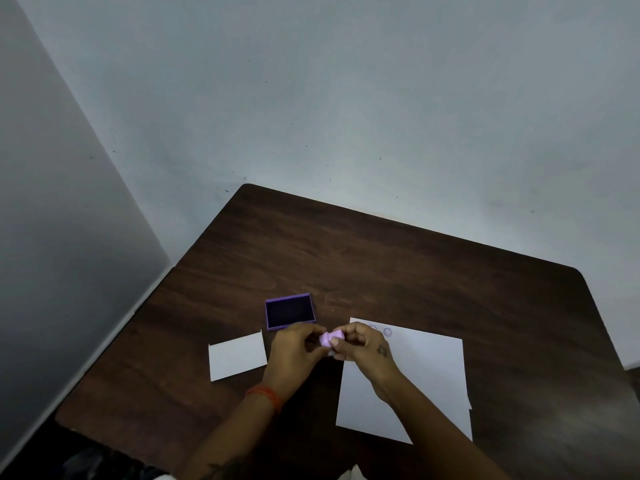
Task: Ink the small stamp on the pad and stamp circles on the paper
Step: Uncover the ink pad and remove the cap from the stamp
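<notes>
The small lilac stamp (331, 338) is held between both hands just above the dark wooden desk (433, 271), near the middle of the view. The left hand (296, 348) is curled closed on the stamp's left side, and the right hand (360, 342) is pinched closed on its right side; which hand carries the weight cannot be told. The open purple ink pad (290, 311) lies at about 11 o'clock from the stamp, close by, its dark inked face uncovered. The paper (415, 375) lies at 4 o'clock from the stamp, partly under the right forearm, and at least one faint circle (387, 332) is seen near its far edge; a second mark beside it is half hidden by the right hand. A smaller white card (237, 355) lies at 9 o'clock.

Several risks can be judged from here. Since the existing circle looks pale, a weakly inked stamp would likely leave further faint or broken rings. The inked face could be touched by the fingertips while it is being handled, so that ink is smeared onto the skin and then onto the paper. The sheet could be shifted or smudged by the forearm resting over it.
</notes>
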`<state>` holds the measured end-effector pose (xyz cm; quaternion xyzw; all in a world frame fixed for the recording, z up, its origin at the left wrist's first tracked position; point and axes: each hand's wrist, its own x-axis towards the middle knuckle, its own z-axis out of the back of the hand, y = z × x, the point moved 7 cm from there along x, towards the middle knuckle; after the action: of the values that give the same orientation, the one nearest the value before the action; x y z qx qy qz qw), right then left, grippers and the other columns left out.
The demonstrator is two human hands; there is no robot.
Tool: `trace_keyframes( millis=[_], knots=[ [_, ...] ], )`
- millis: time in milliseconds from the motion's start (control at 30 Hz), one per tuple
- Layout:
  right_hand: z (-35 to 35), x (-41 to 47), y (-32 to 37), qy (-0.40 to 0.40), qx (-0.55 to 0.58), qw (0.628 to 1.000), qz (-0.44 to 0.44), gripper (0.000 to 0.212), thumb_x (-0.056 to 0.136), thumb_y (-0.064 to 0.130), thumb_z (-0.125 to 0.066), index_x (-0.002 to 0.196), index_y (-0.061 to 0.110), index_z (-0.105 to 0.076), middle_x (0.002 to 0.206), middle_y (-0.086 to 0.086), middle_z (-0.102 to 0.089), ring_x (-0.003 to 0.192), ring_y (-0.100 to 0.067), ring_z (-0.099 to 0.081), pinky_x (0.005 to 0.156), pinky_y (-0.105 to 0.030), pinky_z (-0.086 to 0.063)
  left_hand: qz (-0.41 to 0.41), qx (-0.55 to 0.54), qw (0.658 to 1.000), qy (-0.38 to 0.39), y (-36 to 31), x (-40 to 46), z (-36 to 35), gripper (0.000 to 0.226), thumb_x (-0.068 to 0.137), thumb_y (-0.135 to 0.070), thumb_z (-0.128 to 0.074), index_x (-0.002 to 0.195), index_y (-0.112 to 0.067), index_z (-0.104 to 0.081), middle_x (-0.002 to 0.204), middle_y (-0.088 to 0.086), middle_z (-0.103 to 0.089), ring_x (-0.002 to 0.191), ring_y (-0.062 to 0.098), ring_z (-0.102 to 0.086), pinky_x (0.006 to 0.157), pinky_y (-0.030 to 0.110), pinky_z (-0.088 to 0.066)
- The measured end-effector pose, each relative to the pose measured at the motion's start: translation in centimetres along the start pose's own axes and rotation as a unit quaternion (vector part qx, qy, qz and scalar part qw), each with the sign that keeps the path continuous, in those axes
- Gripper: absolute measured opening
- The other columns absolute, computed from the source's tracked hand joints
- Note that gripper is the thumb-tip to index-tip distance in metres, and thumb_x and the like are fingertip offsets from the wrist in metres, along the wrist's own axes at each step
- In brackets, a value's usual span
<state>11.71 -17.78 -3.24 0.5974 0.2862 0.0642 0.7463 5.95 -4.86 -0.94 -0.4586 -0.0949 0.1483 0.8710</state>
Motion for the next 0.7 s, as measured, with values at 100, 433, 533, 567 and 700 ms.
trace_keyframes(
  millis=[100,433,533,567,700],
  knots=[
    [0.0,0.0,0.2,0.006,-0.001,1.0,-0.004,0.015,0.081,0.02,-0.068,0.095,0.015,-0.067,0.095,-0.01,-0.072,0.086,-0.019,-0.071,0.079,-0.027,-0.059,0.003,0.004,1.0,0.001,0.0,0.1,0.1,0.025,0.073,-0.025,-0.075,0.097,-0.018,-0.069,0.097,0.001,-0.073,0.074,-0.007,-0.054,0.071,0.002,-0.037],
    [0.5,0.0,0.6,-0.033,-0.033,0.999,-0.029,0.006,0.08,0.026,-0.069,0.079,0.029,-0.065,0.078,0.006,-0.07,0.063,0.0,-0.068,0.048,-0.001,-0.045,-0.014,0.013,1.0,0.011,-0.5,0.3,-0.1,0.022,0.075,-0.028,-0.073,0.096,-0.022,-0.069,0.094,-0.005,-0.071,0.075,-0.006,-0.056,0.065,0.001,-0.04],
    [0.7,0.1,0.1,-0.033,-0.032,0.997,-0.054,0.005,0.081,0.027,-0.067,0.077,0.027,-0.067,0.084,0.0,-0.07,0.078,-0.008,-0.068,0.055,-0.003,-0.048,-0.014,0.013,1.0,0.017,-0.5,0.5,-0.2,0.021,0.075,-0.027,-0.073,0.096,-0.023,-0.069,0.093,-0.007,-0.07,0.076,-0.007,-0.057,0.065,0.0,-0.041],
    [0.8,0.1,0.0,-0.023,-0.008,0.997,-0.07,0.004,0.082,0.026,-0.067,0.081,0.023,-0.068,0.09,-0.004,-0.071,0.085,-0.015,-0.068,0.064,-0.009,-0.053,-0.012,0.012,1.0,0.02,-0.3,0.6,-0.3,0.021,0.075,-0.025,-0.073,0.095,-0.024,-0.069,0.093,-0.008,-0.07,0.076,-0.008,-0.057,0.066,0.0,-0.041],
    [1.4,-0.3,-0.6,-0.012,0.248,0.956,-0.155,0.026,0.086,0.007,-0.06,0.112,0.002,-0.06,0.099,-0.017,-0.07,0.084,-0.022,-0.07,0.072,-0.027,-0.059,0.016,0.007,0.999,0.036,0.8,0.6,-0.6,0.021,0.073,-0.02,-0.075,0.092,-0.026,-0.068,0.089,-0.017,-0.064,0.078,-0.01,-0.056,0.07,0.001,-0.04]
  ],
)
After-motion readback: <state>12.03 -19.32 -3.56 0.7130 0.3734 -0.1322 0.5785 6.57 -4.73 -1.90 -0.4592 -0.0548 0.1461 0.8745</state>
